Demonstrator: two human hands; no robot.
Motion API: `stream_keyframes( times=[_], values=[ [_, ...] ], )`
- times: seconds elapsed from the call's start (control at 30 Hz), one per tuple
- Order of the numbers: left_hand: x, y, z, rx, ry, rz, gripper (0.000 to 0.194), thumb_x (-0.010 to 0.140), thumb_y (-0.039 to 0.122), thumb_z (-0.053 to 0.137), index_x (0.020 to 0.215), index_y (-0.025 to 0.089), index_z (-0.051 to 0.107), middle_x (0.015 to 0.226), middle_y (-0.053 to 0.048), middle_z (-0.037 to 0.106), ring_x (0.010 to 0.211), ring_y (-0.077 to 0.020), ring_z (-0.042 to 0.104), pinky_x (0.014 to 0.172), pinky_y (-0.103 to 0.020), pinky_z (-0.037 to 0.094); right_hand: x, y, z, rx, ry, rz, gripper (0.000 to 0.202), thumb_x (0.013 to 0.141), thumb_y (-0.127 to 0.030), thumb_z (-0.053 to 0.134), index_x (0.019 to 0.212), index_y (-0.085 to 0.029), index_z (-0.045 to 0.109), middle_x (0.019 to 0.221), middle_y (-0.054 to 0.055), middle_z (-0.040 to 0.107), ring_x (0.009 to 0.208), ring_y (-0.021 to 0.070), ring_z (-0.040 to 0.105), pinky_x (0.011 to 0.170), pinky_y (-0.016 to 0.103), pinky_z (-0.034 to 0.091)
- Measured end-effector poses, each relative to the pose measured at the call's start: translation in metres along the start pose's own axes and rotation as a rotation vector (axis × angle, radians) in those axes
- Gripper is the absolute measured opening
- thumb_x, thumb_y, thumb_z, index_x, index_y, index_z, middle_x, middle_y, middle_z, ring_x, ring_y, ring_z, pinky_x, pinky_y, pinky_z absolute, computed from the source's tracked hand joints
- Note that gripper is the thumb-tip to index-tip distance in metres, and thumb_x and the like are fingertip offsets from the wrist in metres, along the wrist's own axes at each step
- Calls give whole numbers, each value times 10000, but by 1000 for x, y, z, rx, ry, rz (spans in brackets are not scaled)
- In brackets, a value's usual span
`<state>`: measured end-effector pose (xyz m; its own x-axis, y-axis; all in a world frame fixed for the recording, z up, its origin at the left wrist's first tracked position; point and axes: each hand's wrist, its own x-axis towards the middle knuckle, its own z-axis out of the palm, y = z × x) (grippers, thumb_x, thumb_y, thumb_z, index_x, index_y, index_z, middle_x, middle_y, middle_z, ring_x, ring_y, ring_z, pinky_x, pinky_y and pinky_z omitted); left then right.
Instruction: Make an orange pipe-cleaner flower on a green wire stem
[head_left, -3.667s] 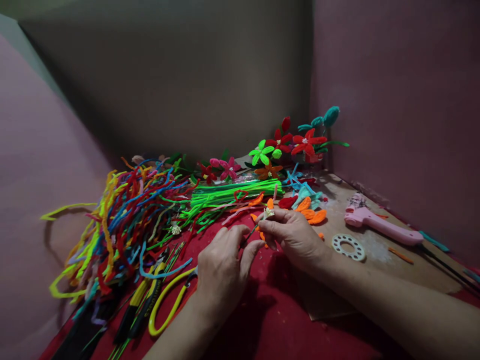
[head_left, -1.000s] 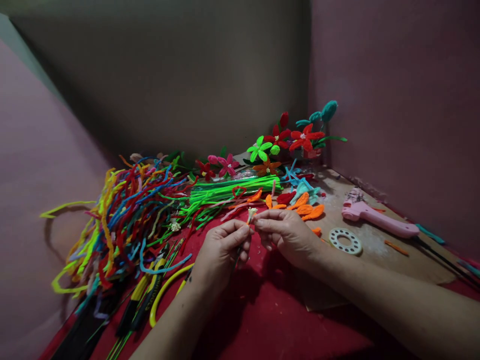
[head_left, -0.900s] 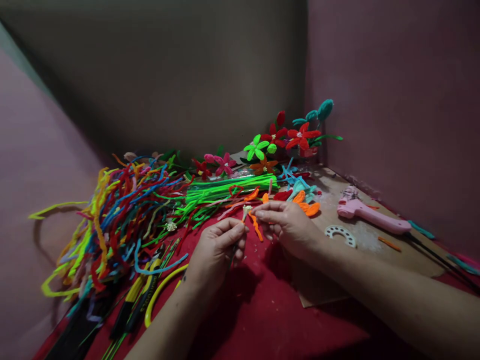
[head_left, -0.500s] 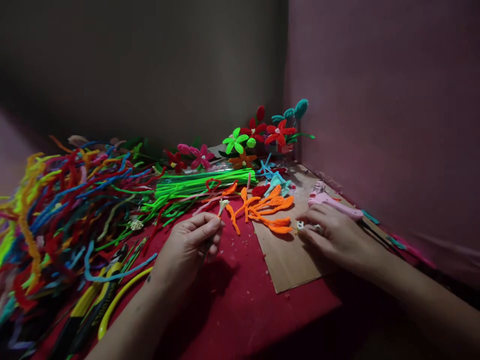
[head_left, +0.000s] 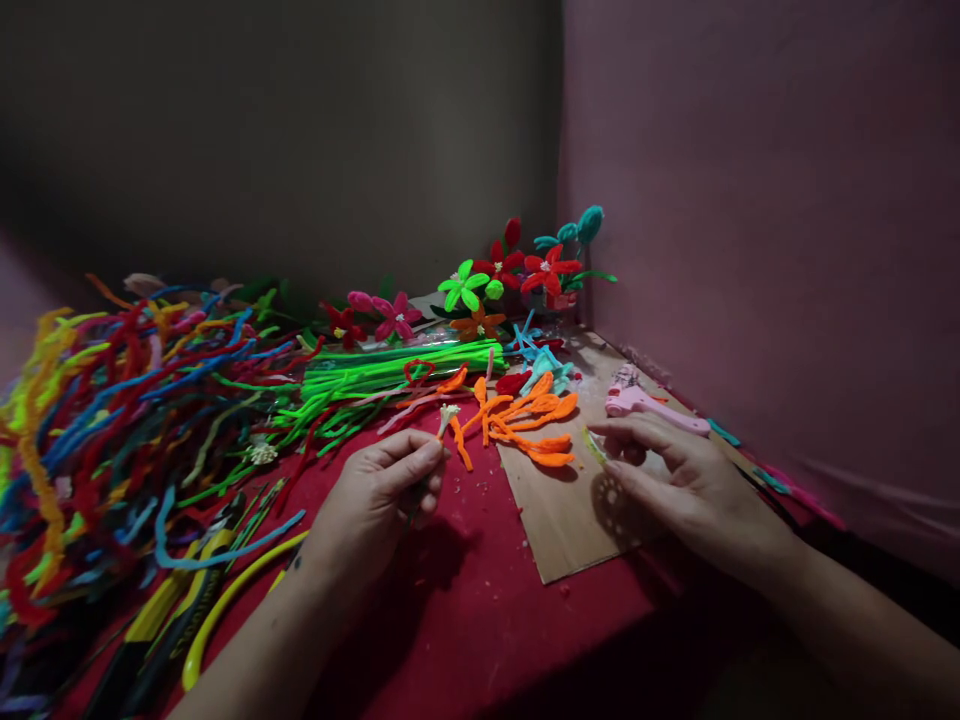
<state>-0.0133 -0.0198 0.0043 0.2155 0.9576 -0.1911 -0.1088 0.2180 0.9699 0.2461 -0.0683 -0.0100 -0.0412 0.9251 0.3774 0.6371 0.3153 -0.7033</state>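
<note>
In my left hand (head_left: 401, 475), closed in a pinch, is a thin stem topped with a bunch of cream flower stamens (head_left: 448, 412). My right hand (head_left: 660, 465) grips a small round spool (head_left: 594, 443) with a yellow-green edge, between thumb and fingers. It hovers over a brown cardboard sheet (head_left: 555, 530) and casts a round, holed shadow there. Between the hands, orange pipe-cleaner petals (head_left: 536, 420) lie partly on the cardboard. Whether a strand runs from the spool to the stem, I cannot tell.
A big heap of coloured pipe cleaners (head_left: 112, 430) covers the left side. Yellow-black pliers (head_left: 180, 600) lie nearer me. Behind are a green pipe-cleaner bundle (head_left: 397, 370) and finished flowers (head_left: 499, 265). A pink glue gun (head_left: 652, 405) lies beyond my right hand, close to the wall.
My right hand has turned the spool from face-on to nearly edge-on, and its fingers are spread wider. The left hand keeps its pinch on the stem. The view has shifted slightly.
</note>
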Motion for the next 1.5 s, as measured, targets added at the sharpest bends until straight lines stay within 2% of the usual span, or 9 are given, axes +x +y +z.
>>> stream_keyframes(
  times=[0.17, 0.4, 0.5, 0.63, 0.83, 1.1, 1.2, 1.33, 1.5],
  values=[
    [-9, -1, 8, -59, -116, 32, 164, 737, 312, 644, 703, 158, 599, 520, 38, 485, 428, -45, 417, 374, -140, 302, 9, -28, 12, 272, -133, 98, 284, 805, -304, 561, 1074, -222, 599, 861, 26, 614, 772, 144, 562, 671, 264, 449],
    [-17, 1, 11, -38, -173, 147, 143, 729, 217, 650, 627, 117, 637, 852, -27, 552, 580, -50, 481, 443, -159, 359, 20, -56, 41, 200, -205, -85, 293, 807, -209, 534, 1099, -204, 557, 821, 8, 592, 697, 110, 530, 640, 239, 429],
    [-17, 0, 9, 29, -180, 165, 133, 738, 237, 639, 674, 121, 652, 806, -35, 564, 573, -71, 483, 450, -183, 368, 22, -66, 47, 167, -253, -85, 236, 802, -198, 532, 1032, -171, 575, 812, 20, 596, 685, 113, 522, 625, 244, 419],
    [-17, 0, 7, 121, -119, 178, 180, 736, 256, 641, 623, 116, 627, 558, 2, 519, 492, -66, 440, 461, -188, 353, 24, -73, 52, 166, -254, -82, 157, 780, -183, 541, 927, -153, 590, 790, 21, 604, 658, 110, 513, 601, 238, 404],
    [-18, 8, 4, 63, -25, 169, 171, 709, 251, 658, 617, 108, 632, 538, 0, 536, 471, -58, 433, 446, -179, 336, 36, -71, 63, 247, -293, -50, 277, 767, -141, 482, 999, -185, 627, 675, -16, 580, 597, 107, 492, 552, 226, 372],
    [-14, 17, -2, 15, 96, 226, 166, 658, 234, 689, 573, 108, 621, 525, 7, 531, 455, -57, 429, 435, -182, 322, 61, -64, 90, 398, -370, -187, 182, 769, -258, 542, 625, -163, 602, 628, -11, 507, 623, 111, 444, 579, 236, 340],
    [-12, 15, -3, 6, 92, 238, 161, 670, 231, 678, 580, 110, 622, 536, 8, 530, 470, -60, 430, 441, -182, 328, 64, -64, 95, 569, -418, -45, 218, 760, -288, 556, 584, -160, 538, 581, -22, 468, 555, 95, 412, 536, 229, 325],
    [-12, 12, -3, 23, 64, 248, 151, 707, 221, 655, 609, 110, 627, 554, 11, 532, 495, -54, 434, 469, -173, 343, 64, -58, 102, 903, -605, 160, 97, 732, -260, 567, 747, -165, 559, 497, -60, 430, 429, 74, 344, 446, 216, 258],
    [-11, 11, -2, 24, 38, 232, 181, 707, 217, 659, 570, 110, 605, 530, 21, 519, 470, -45, 433, 449, -166, 343, 62, -52, 102, 994, -557, 237, 136, 706, -243, 591, 641, -141, 529, 557, -37, 457, 470, 60, 335, 446, 210, 229]
  ],
)
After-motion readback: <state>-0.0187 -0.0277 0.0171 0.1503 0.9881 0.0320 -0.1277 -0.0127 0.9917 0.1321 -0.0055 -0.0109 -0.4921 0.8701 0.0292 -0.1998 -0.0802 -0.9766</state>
